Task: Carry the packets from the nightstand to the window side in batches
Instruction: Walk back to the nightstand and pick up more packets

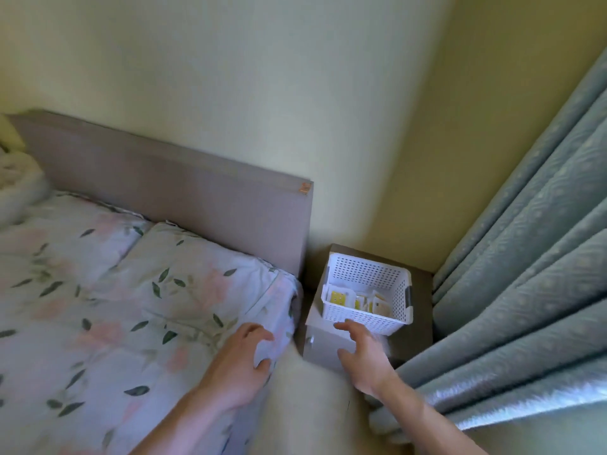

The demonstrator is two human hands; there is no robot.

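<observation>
A white perforated basket [391, 280] stands on the grey-brown nightstand [422, 315] in the room's corner. Several white and yellow packets [356, 302] lie in its bottom. My right hand [366, 356] hovers in front of the basket's near wall, fingers spread and holding nothing. Over the bed's edge to the left, my left hand [241, 362] hangs with loosely curved fingers, also holding nothing.
A bed with floral bedding [108, 307] and a grey headboard [184, 192] fills the left. Blue-green curtains [525, 274] hang on the right, close against the nightstand. A narrow gap of floor [315, 405] runs between bed and curtain.
</observation>
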